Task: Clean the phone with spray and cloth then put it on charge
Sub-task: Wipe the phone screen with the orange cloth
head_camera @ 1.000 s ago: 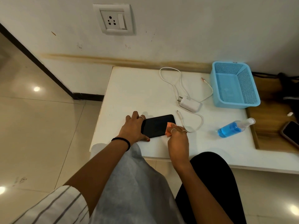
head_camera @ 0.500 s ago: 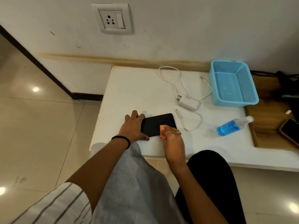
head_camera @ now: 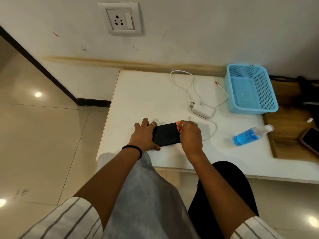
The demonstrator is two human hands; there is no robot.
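A black phone (head_camera: 165, 135) lies flat near the front of the white table (head_camera: 146, 94). My left hand (head_camera: 144, 136) presses on its left end and holds it still. My right hand (head_camera: 190, 138) is closed on a small orange cloth (head_camera: 178, 124) and covers the phone's right end; only a corner of the cloth shows. A white charger (head_camera: 203, 110) with its looped cable (head_camera: 183, 83) lies behind the phone. A spray bottle (head_camera: 248, 136) with blue liquid lies on its side to the right.
A light blue mesh basket (head_camera: 251, 88) stands at the table's back right. A wall socket (head_camera: 121, 18) is above the table. A second phone (head_camera: 310, 140) rests on the wooden surface at the far right. Tiled floor is to the left.
My right hand with the cloth slid left over the screen half a second ago, then back to the phone's right end and slightly further away. The left hand stayed on the phone.
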